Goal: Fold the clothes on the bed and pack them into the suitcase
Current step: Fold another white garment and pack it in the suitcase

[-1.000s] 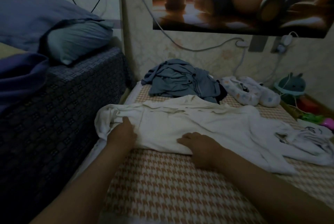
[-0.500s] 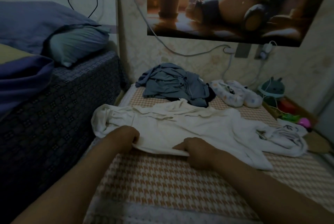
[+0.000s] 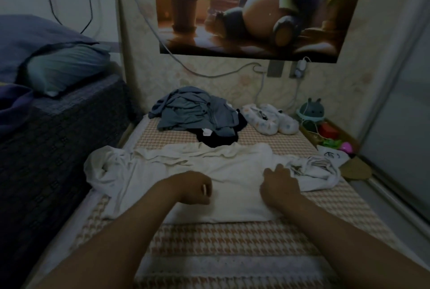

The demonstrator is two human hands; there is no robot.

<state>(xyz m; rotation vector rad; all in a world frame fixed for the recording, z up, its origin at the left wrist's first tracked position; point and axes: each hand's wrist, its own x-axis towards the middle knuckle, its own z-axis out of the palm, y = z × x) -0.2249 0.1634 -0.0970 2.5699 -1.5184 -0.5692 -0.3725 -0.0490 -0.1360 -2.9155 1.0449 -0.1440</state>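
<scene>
Both bare forearms reach forward side by side. The left hand (image 3: 195, 187) is loosely curled, knuckles up; the right hand (image 3: 280, 184) lies palm down, fingers spread.

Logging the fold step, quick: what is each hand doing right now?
Left hand: loosely curled, resting on the white garment; whether it grips cloth cannot be told.
Right hand: open, pressed flat on the white garment.

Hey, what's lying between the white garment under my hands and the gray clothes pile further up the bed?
In the head view, a dark black garment lies between the white garment and the gray clothes pile, tucked partly under the pile.
</scene>
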